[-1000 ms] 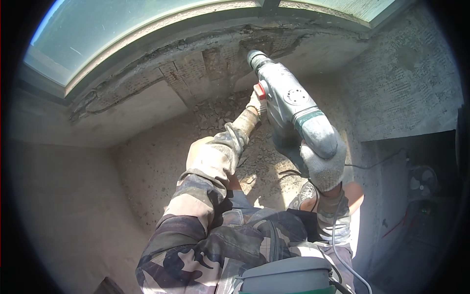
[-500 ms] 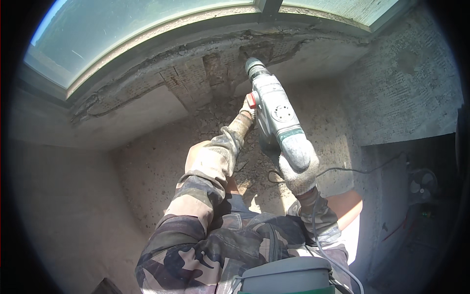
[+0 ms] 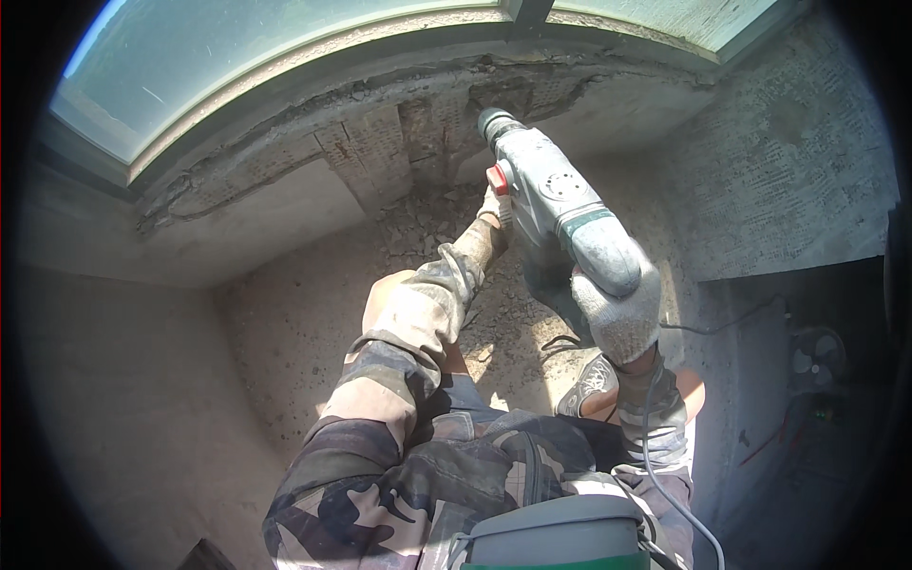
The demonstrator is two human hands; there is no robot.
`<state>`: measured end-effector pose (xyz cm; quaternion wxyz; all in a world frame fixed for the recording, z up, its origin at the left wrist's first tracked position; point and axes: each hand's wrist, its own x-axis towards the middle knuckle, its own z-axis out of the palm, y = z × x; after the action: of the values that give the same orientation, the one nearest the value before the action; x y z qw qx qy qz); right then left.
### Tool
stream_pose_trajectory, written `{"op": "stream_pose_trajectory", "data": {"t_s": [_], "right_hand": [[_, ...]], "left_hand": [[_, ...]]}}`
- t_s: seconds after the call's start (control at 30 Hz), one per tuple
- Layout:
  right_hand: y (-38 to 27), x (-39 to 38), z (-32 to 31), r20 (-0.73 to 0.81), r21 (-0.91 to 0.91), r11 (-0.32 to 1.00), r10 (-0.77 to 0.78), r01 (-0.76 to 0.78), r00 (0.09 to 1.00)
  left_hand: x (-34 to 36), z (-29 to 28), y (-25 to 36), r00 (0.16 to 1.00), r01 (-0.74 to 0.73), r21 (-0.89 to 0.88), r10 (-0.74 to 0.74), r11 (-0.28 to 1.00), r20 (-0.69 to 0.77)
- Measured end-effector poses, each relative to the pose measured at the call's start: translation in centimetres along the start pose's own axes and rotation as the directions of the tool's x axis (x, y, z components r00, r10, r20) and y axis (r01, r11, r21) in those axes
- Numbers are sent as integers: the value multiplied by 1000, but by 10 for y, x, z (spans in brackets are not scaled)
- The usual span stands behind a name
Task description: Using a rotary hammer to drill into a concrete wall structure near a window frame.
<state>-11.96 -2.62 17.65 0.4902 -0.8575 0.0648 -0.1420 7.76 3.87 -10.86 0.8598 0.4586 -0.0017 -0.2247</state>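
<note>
A grey power drill with a red part point(image 3: 560, 190) points up-left at the chipped concrete band point(image 3: 427, 128) under the window; whether its tip touches the concrete I cannot make out. My left hand point(image 3: 495, 208), in a pale glove, is closed on the drill's front side handle, partly hidden. My right hand point(image 3: 616, 312), also gloved, is closed around the rear handle. A dark cord point(image 3: 703, 327) runs off to the right behind it, and broken rubble point(image 3: 427, 223) lies on the floor below.
Window frames point(image 3: 526, 19) curve along the top. Concrete walls point(image 3: 779, 171) enclose both sides. At right, a fan point(image 3: 812, 356) sits in a dark recess. My shoe point(image 3: 587, 385) is on the gritty floor, and a grey bag or case point(image 3: 556, 532) sits at the lower edge.
Half a second ago the drill's rear had swung left from where it was a second ago; now it has swung back right with my right hand. My left hand moved slightly right with it.
</note>
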Motion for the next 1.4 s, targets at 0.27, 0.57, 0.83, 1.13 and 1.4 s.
{"op": "stream_pose_trajectory", "data": {"t_s": [0.27,0.57,0.83,1.13,1.4], "right_hand": [[-20,-9,-17,13,-104,991,-83,83,997],[52,-66,26,-92,171,981,112,-95,989],[70,-54,31,-121,-113,985,-146,133,982],[34,-49,-15,-37,156,963,228,-219,973],[-7,-4,5,59,-97,995,24,-18,998]], "left_hand": [[-4,16,-7,999,29,-12,-30,999,-17],[-1,2,6,960,143,-386,-223,911,-170],[27,-29,-29,979,201,-384,-169,901,117],[-26,32,7,1000,-12,-1,13,1000,5],[9,7,7,1000,3,-10,-3,1000,12]]}}
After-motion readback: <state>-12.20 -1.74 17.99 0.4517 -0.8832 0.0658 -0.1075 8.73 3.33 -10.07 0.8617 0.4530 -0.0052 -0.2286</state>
